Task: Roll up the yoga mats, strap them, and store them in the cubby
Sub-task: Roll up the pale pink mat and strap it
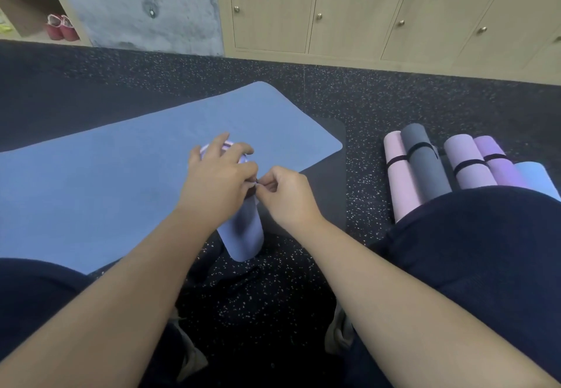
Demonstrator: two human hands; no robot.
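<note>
I count six rolled foam yoga mats (425,166), two flat mats (121,181), four numbered wooden locker doors (355,11), upper right.

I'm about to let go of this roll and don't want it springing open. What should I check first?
1. Rolled mat wound tight: ok, the near end looks compact.
2. Left hand steadying the roll: ok, it rests on top.
3. Strap fastened: cannot tell, the fingers of the right hand hide it.
4. Strap wrapped fully around: cannot tell, only a dark sliver shows.
5. Place beside the strapped rolls: not ok, my right leg covers their near ends.
6. Flat blue mat rolled: not ok, it is unrolled.
</note>
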